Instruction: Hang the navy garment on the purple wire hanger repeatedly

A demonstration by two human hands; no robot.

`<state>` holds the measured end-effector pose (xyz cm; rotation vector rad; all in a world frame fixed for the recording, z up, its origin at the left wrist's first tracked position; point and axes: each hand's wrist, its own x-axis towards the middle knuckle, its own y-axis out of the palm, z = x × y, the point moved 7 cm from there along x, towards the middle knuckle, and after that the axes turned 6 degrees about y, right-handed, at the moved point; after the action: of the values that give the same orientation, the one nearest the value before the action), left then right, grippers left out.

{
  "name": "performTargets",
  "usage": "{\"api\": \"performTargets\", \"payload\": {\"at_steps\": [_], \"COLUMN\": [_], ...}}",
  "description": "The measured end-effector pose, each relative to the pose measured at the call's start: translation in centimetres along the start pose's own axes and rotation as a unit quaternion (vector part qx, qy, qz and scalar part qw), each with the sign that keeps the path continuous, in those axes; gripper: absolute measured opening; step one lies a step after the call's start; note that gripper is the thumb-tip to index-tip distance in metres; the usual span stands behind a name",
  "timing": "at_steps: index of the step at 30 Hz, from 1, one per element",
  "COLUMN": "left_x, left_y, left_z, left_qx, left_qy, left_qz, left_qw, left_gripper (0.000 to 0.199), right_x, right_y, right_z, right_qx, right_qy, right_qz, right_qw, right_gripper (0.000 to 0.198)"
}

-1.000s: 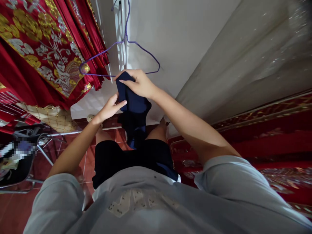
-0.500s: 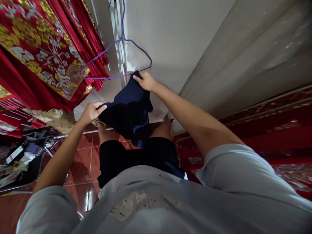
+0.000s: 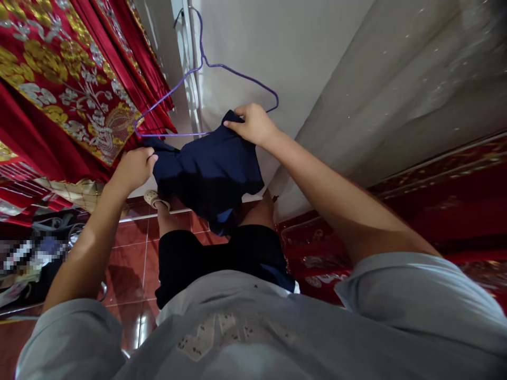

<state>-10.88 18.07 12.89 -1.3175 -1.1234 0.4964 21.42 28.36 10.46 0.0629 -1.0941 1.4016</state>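
Observation:
A dark navy garment (image 3: 209, 163) hangs stretched between my two hands, its lower part falling in folds above my knees. I cannot tell which kind of garment it is. My left hand (image 3: 137, 164) is closed on its left upper corner. The right upper edge is pinched by my right hand (image 3: 252, 124), thumb on the near side. Just behind the garment is a purple wire hanger (image 3: 202, 59), hooked at its top near a white metal frame. Part of its lower bar is hidden by the cloth and my right hand.
Red cloth (image 3: 79, 89) with gold and silver embroidery hangs at left. Below it stands a cluttered dark chair or tray (image 3: 29, 285), partly blurred. A sheer grey covering (image 3: 376, 79) hangs at right, above red fabric (image 3: 435, 211). Red tiles (image 3: 130, 258) cover the floor.
My hands have moved apart and slightly up, spreading the garment wider across the hanger's lower bar. More of the purple hanger's right shoulder and its hook now show.

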Motion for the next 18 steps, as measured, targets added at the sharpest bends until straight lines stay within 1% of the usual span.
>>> {"api": "performTargets", "payload": {"at_steps": [2, 4, 7, 9, 11, 13, 16, 18], "left_x": [1.2, 2.3, 2.9, 2.5, 1.6, 0.8, 0.5, 1.0], "left_y": [-1.5, -2.6, -3.7, -4.3, -5.2, -6.4, -8.1, -8.9], "left_z": [-0.5, -0.6, -0.5, -0.5, -0.5, -0.6, -1.7, -3.0], "left_qx": [0.036, 0.048, 0.036, 0.024, 0.005, -0.025, -0.028, -0.01], "left_qy": [0.006, -0.009, -0.046, -0.054, -0.048, -0.04, -0.01, 0.018], "left_qz": [-0.022, -0.034, -0.015, 0.0, -0.009, -0.045, -0.087, -0.093], "left_qw": [0.999, 0.998, 0.998, 0.998, 0.999, 0.998, 0.996, 0.995], "left_gripper": [0.024, 0.025, 0.033, 0.035, 0.033, 0.032, 0.043, 0.053], "right_x": [0.0, 0.1, 0.2, 0.2, 0.1, 0.0, -0.1, -0.1], "right_y": [-0.5, -0.9, -1.7, -2.0, -2.1, -1.8, -1.1, -0.6], "right_z": [0.3, 0.6, 1.1, 1.2, 1.4, 1.3, 1.1, 0.9], "right_qx": [-0.013, -0.028, -0.042, -0.045, -0.043, -0.038, -0.036, -0.051], "right_qy": [-0.002, 0.0, 0.011, 0.015, 0.01, 0.005, 0.012, 0.047], "right_qz": [-0.008, -0.015, -0.024, -0.029, -0.029, -0.025, -0.032, -0.033], "right_qw": [1.0, 1.0, 0.999, 0.998, 0.999, 0.999, 0.999, 0.997], "right_gripper": [0.047, 0.049, 0.049, 0.052, 0.056, 0.059, 0.054, 0.047]}}
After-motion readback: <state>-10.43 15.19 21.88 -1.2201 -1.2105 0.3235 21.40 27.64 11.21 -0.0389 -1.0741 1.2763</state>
